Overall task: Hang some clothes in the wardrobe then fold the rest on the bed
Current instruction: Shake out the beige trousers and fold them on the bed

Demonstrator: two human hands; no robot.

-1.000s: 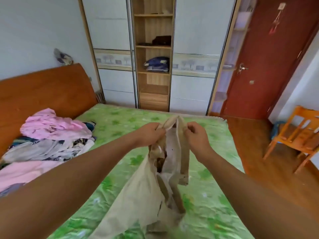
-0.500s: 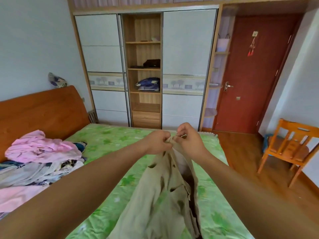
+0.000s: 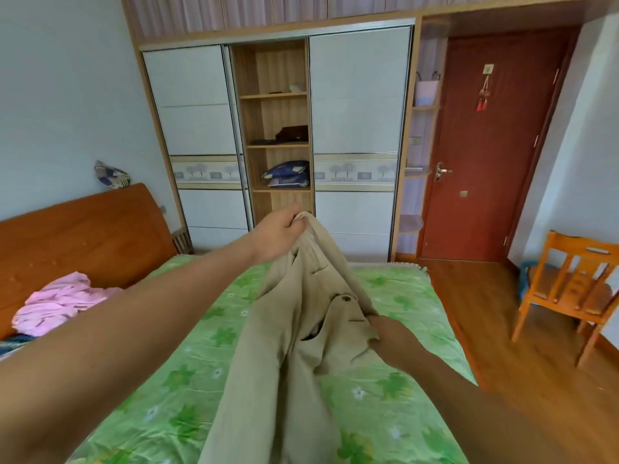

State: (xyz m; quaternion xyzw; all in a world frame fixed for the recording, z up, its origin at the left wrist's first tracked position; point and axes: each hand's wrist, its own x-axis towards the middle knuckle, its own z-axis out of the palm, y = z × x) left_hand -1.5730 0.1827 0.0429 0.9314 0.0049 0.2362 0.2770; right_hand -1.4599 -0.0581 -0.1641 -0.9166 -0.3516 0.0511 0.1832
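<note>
A beige pair of trousers (image 3: 288, 346) hangs in front of me over the green flowered bed (image 3: 395, 390). My left hand (image 3: 278, 234) holds the top end of the trousers up high, fingers curled round the fabric. My right hand (image 3: 390, 336) grips the cloth lower down, near a button and pocket. The wardrobe (image 3: 278, 139) stands beyond the bed, with white sliding doors and an open middle shelf column. A pile of pink and mixed clothes (image 3: 63, 303) lies at the head of the bed on the left.
Folded dark and blue items sit on the wardrobe shelves (image 3: 286, 174). A red door (image 3: 492, 145) is at the right, shut. An orange wooden chair (image 3: 569, 289) stands on the wood floor right of the bed. The wooden headboard (image 3: 83, 242) is at left.
My view has risen. My right hand has let go of the top end and slid down the trousers to grip them lower; my left hand still holds the top, now raised.
</note>
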